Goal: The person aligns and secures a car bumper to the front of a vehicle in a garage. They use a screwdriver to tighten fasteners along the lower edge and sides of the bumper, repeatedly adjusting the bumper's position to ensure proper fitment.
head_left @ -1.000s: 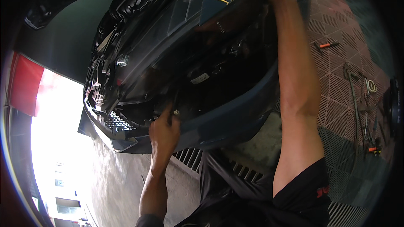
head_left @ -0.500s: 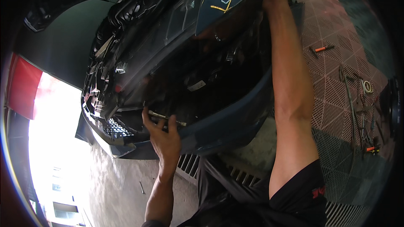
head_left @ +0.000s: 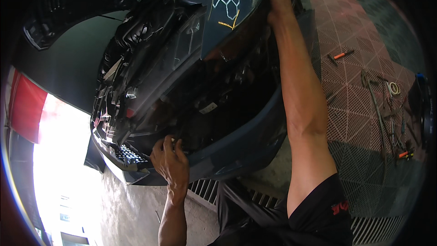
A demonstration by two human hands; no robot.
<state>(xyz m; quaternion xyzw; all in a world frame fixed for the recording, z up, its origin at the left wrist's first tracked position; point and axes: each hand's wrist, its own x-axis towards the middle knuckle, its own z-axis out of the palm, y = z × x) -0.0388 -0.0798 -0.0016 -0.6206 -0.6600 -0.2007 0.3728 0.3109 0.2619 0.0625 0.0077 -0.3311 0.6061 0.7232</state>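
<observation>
My left hand (head_left: 171, 160) is over the front bumper (head_left: 218, 158) of a dark car, at the edge of the opening behind it. Its fingers are curled together, and a small bright end shows at the fingertips; the rest of whatever they grip is hidden. My right arm stretches far forward along the car's side. My right hand (head_left: 280, 2) reaches in by the dark blue fender (head_left: 230, 11), which bears white hexagon lines and yellow marks. The fingers of that hand are out of sight behind its back.
An orange-handled hammer (head_left: 341, 56) lies on the red and grey grid floor (head_left: 346, 105) at right. Several hand tools and a pale ring-shaped roll (head_left: 394, 88) lie beyond it. A metal grate (head_left: 203, 192) runs across the floor below the bumper. The raised hood (head_left: 59, 59) rises at upper left.
My left hand has dropped slightly and curled its fingers; the slim metal rod seen across them is now mostly hidden. My right hand has shifted slightly left and nearer. The view has moved a little.
</observation>
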